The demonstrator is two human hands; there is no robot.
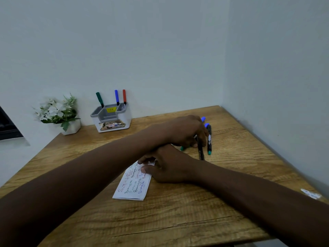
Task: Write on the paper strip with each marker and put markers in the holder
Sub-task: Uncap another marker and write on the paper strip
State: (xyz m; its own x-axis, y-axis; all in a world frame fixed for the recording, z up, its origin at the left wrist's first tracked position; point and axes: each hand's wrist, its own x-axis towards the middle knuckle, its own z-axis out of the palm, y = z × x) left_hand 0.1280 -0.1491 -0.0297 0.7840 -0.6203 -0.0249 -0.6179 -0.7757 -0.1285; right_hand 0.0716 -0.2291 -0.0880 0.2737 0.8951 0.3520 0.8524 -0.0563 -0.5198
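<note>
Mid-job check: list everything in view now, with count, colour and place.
table: one, wooden, in the wall corner.
holder: one, white and grey, back of table.
markers in holder: three, green, blue, red, standing.
loose markers: at least three, black with blue and green ends, right of centre, partly hidden.
paper strip: one, white with handwriting, centre.
plant: one, white flowers, white pot, back left.
left hand: one, over the loose markers, grip unclear.
right hand: one, resting on the paper strip.
</note>
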